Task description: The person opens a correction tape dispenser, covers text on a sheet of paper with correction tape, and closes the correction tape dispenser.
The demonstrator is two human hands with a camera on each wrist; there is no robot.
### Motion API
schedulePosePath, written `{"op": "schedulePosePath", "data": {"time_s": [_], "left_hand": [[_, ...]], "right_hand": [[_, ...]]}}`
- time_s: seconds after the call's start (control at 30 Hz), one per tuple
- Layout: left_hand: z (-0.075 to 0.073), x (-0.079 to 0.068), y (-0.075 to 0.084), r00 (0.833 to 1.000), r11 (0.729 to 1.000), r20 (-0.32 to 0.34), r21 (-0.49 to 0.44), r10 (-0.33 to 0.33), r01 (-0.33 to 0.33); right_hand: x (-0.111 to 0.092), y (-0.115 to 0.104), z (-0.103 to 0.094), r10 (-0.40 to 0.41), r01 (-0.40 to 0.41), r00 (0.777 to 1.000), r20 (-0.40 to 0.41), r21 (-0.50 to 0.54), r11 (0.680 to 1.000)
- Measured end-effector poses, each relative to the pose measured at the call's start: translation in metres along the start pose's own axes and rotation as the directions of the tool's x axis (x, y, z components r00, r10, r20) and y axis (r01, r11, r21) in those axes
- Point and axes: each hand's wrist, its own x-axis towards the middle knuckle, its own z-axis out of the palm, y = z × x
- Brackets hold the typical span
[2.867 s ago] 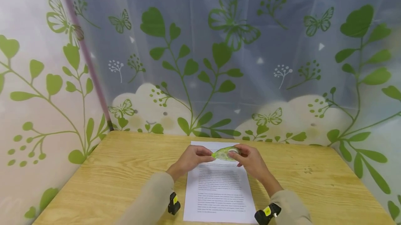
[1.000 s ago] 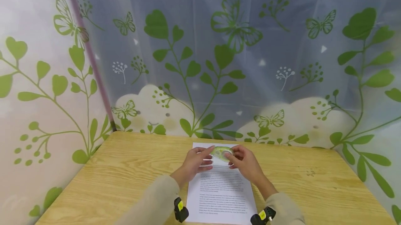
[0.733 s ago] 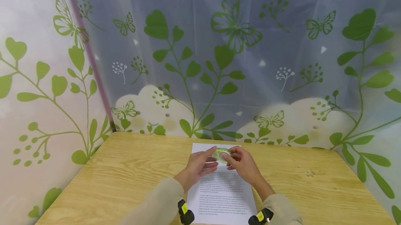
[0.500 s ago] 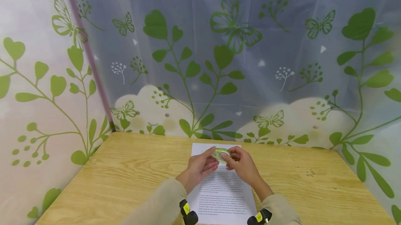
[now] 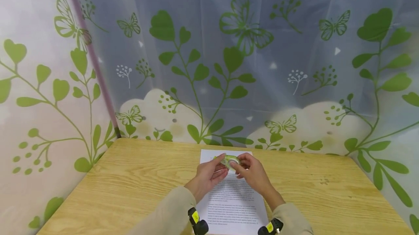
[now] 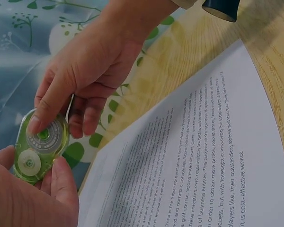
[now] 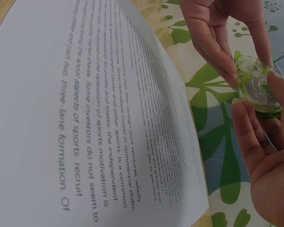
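Observation:
Over the top part of the printed sheet (image 5: 234,206), both hands hold a green see-through correction tape (image 5: 231,158) with round reels inside. My right hand (image 5: 256,175) grips its right end, thumb on the front face over the larger reel and fingers behind. The left hand (image 5: 205,175) holds the other end between thumb and fingers, its lower fingers partly under the body. In the left wrist view the correction tape (image 6: 29,163) shows a small white wheel near the left fingers. A green tip of the correction tape (image 7: 237,56) pokes up by the left fingers in the right wrist view.
The sheet lies flat on a wooden table (image 5: 144,176), its far edge near the table's back. A blue-grey curtain (image 5: 209,82) with green leaves and butterflies hangs right behind the table. Each wrist bears a black camera, such as the left wrist camera (image 5: 198,222).
The left hand has gone from pinching the correction tape's tip to holding its body, its lower fingers drawing in closer. The correction tape has shifted slightly left; the sheet stays put.

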Motion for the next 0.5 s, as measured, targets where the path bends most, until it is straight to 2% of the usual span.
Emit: {"op": "schedulePosePath", "data": {"time_s": [0.17, 0.33, 0.5], "left_hand": [[-0.003, -0.003, 0.005, 1.000, 1.000, -0.018, 0.019, 0.001, 0.000], [-0.013, -0.002, 0.015, 0.995, 0.993, -0.082, 0.103, 0.063, -0.054], [-0.030, 0.005, 0.029, 0.980, 0.972, -0.114, 0.193, 0.161, -0.137]], "right_hand": [[-0.001, -0.002, -0.003, -0.010, 0.010, 1.000, -0.002, -0.025, 1.000], [-0.002, -0.003, -0.015, -0.017, 0.015, 0.999, -0.036, -0.073, 0.997], [-0.005, -0.002, -0.034, -0.004, -0.012, 0.998, -0.063, -0.243, 0.970]]}}
